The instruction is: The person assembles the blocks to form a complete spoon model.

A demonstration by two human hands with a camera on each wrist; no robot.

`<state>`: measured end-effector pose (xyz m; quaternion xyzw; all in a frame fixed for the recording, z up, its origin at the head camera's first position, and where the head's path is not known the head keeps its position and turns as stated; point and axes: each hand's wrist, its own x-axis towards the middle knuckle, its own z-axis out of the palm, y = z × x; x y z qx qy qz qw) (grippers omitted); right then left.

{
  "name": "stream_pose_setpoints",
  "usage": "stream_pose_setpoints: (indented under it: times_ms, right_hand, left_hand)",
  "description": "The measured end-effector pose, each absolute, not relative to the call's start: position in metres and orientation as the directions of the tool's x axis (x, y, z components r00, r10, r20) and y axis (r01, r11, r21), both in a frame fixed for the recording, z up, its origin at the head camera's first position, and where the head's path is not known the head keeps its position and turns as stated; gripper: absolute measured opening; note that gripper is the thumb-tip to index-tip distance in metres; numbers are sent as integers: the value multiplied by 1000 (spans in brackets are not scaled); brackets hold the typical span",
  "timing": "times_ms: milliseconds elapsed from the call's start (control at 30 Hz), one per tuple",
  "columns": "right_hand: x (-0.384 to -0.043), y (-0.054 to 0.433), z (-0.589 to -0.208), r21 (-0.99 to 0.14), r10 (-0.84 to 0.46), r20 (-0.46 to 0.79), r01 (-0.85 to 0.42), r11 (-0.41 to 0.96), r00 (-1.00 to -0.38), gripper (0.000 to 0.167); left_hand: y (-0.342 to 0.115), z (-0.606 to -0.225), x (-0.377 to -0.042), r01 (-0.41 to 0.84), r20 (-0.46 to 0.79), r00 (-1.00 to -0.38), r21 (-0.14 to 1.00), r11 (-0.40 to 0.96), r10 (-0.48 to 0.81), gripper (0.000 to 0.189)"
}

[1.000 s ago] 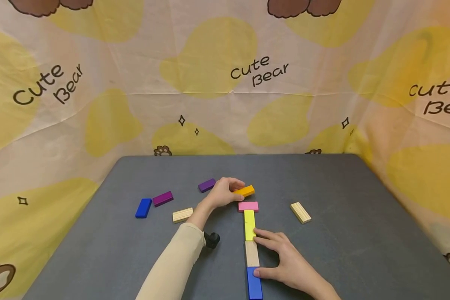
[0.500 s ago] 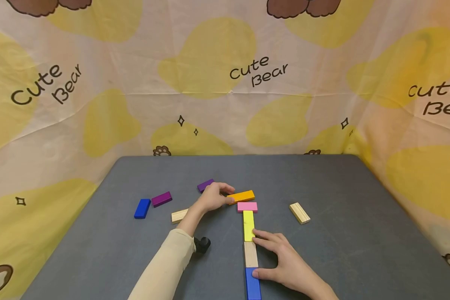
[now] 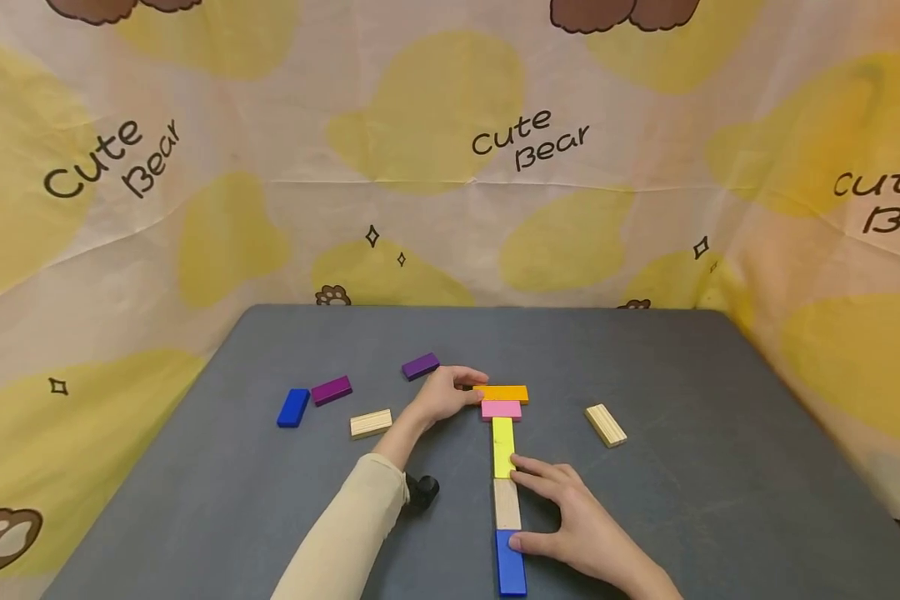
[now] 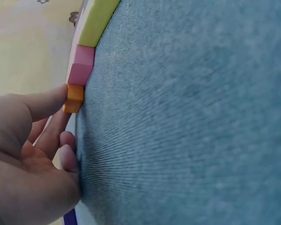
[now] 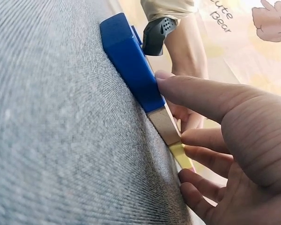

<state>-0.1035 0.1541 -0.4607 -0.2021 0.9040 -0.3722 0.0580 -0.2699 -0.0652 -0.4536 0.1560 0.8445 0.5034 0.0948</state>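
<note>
In the head view, a row of wooden blocks runs away from the person: a blue block [image 3: 511, 565], a natural wood block [image 3: 506, 503], a yellow block [image 3: 502, 447] and a crosswise pink block [image 3: 501, 410]. Lying along the pink block's far side is an orange block [image 3: 504, 393]. My left hand [image 3: 447, 394] pinches its left end between thumb and fingers, as the left wrist view also shows for the orange block [image 4: 74, 97]. My right hand [image 3: 576, 529] is spread along the row, its thumb resting on the blue block [image 5: 133, 63] and fingertips against the yellow block.
Left of the row lie a blue block [image 3: 293, 408], a magenta block [image 3: 332, 391], a purple block [image 3: 421, 366] and a plain wood block [image 3: 371, 423]. Another plain wood block [image 3: 606, 425] lies to the right. A patterned cloth [image 3: 420, 125] rises behind the grey table [image 3: 690, 500].
The orange block has turned from slanting to parallel with the pink block and come up against it, guided by my left hand. My right hand stays in place on the row.
</note>
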Motion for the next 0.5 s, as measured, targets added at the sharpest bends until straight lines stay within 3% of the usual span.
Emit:
stream_pose_setpoints:
  times_ms: [500]
  right_hand:
    - [-103, 152, -462, -683, -401, 55, -327, 653, -915, 79]
  left_hand:
    - [-65, -457, -268, 107, -44, -945, 895, 432, 324, 26]
